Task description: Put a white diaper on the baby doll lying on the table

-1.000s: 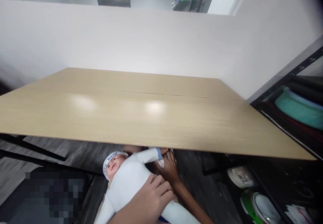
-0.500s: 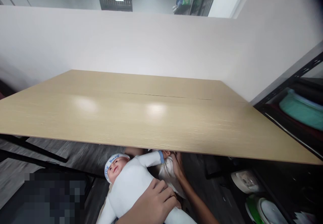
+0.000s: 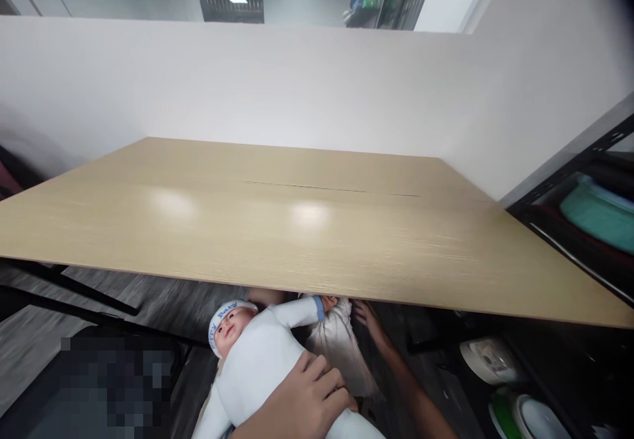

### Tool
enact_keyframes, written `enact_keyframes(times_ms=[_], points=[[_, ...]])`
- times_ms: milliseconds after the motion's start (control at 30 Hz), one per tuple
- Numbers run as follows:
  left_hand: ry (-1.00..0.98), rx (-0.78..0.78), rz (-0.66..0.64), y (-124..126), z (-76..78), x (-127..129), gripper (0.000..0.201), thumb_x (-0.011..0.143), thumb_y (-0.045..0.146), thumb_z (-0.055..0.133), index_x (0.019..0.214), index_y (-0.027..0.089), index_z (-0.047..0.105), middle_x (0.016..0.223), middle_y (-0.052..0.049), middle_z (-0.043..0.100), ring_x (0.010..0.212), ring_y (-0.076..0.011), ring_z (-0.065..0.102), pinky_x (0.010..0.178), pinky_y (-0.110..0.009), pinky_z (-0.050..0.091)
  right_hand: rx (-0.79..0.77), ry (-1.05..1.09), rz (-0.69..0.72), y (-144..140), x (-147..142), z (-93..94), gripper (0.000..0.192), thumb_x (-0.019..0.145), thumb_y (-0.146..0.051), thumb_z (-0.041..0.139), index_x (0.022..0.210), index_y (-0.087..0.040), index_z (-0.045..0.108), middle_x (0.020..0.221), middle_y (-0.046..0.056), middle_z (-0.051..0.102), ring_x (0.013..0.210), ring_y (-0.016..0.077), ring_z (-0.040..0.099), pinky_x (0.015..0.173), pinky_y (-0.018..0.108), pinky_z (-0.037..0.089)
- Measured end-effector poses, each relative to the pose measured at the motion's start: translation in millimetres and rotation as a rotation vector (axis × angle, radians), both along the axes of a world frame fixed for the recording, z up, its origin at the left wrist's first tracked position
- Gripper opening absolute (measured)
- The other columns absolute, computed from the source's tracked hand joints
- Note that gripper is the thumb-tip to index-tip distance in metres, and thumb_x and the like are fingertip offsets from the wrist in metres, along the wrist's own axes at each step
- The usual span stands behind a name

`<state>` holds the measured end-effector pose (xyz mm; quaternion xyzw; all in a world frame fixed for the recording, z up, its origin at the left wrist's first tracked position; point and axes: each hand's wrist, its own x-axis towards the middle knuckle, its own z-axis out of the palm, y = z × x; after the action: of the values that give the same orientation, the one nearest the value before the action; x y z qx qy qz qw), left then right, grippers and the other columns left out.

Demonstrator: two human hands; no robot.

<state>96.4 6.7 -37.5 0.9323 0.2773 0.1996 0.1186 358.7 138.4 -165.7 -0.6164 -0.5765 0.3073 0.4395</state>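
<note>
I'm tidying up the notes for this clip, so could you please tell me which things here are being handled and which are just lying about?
In hand:
- baby doll, left hand gripping its body
- white cloth, right hand at its edge

Lying about:
- wooden table
- black shelf with a teal bowl
- white appliance

Below the near edge of the wooden bench (image 3: 307, 228), the left hand (image 3: 302, 403) grips the baby doll (image 3: 257, 360) around its middle. Right of the doll, the right hand (image 3: 369, 317) touches a white cloth (image 3: 341, 350), its fingers spread.

White-suited baby doll (image 3: 257, 360) lies face-up below table edge.
</note>
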Motion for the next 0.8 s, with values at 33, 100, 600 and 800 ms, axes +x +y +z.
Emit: enact_keyframes(times_ms=[33,100,600,800], points=[[0.009,-0.004,-0.006,-0.1,1.4,-0.6,0.015,0.106,0.032,0.068,0.113,0.020,0.063,0.105,-0.002,0.072,0.090,-0.0218,0.058,0.083,-0.037,0.037,-0.006,0.006,-0.012,-4.7,7.4,5.2,0.081,0.087,-0.092,0.038,0.093,-0.021,0.076,0.091,0.015,0.080,0.083,0.0318,0.078,0.073,0.048,0.064],[0.027,-0.004,-0.017,-0.2,4.8,-1.5,0.020,0.105,0.036,0.069,0.114,0.020,0.063,0.106,-0.002,0.072,0.091,-0.0221,0.059,0.083,-0.037,0.037,-0.002,0.011,-0.040,-17.6,18.4,20.9,0.072,0.086,-0.088,0.052,0.097,-0.020,0.075,0.098,0.017,0.081,0.093,0.0333,0.078,0.085,0.050,0.064],[0.073,0.019,-0.021,-5.1,1.7,-5.7,0.048,0.100,0.065,0.069,0.113,0.019,0.064,0.104,-0.004,0.072,0.095,-0.0238,0.060,0.087,-0.039,0.039,0.098,-0.507,0.926,-37.5,-107.5,152.2,0.065,0.096,-0.015,0.061,0.158,-0.031,0.055,0.162,0.005,0.060,0.147,0.0252,0.057,0.124,0.044,0.045],[0.100,-0.003,-0.042,-6.2,14.1,-13.4,0.049,0.100,0.067,0.067,0.110,0.020,0.063,0.101,-0.003,0.071,0.091,-0.0219,0.058,0.080,-0.038,0.037,0.053,-0.883,1.047,-13.0,-161.4,141.5,0.054,0.086,-0.014,0.066,0.141,-0.016,0.064,0.130,0.016,0.076,0.118,0.0330,0.072,0.103,0.045,0.055]])
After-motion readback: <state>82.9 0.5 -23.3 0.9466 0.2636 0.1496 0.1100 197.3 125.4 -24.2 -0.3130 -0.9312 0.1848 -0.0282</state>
